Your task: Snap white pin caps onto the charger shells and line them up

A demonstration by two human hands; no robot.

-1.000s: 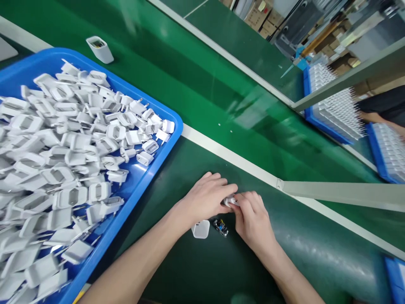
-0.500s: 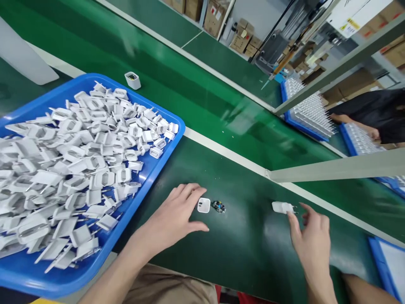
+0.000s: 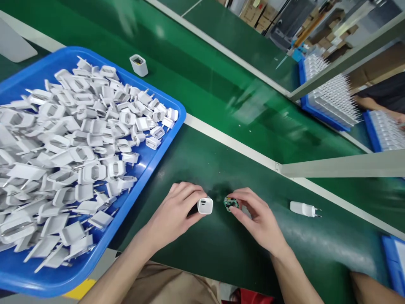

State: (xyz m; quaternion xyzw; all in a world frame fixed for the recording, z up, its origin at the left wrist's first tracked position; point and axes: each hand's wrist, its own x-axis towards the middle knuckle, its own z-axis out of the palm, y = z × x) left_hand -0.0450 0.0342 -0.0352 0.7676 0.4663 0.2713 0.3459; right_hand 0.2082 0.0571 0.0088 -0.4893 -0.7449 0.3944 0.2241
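My left hand is closed on a white charger housing, whose end with two dark slots faces up toward me. To its right, my right hand pinches a small green circuit board with dark and yellow parts between thumb and fingers. A gap separates the board from the housing. Farther right, a white plug charger with two metal pins lies on the dark green table, apart from both hands.
A blue tray heaped with white plug casings stands at left. One white casing sits on the green belt behind it. A metal post crosses at right. Blue trays and another person's arm are beyond; a bare limb shows lower right.
My right hand has left the plug charger, moved left and picked the circuit board up off the table. My left hand has closed on the white housing. The view has shifted slightly.
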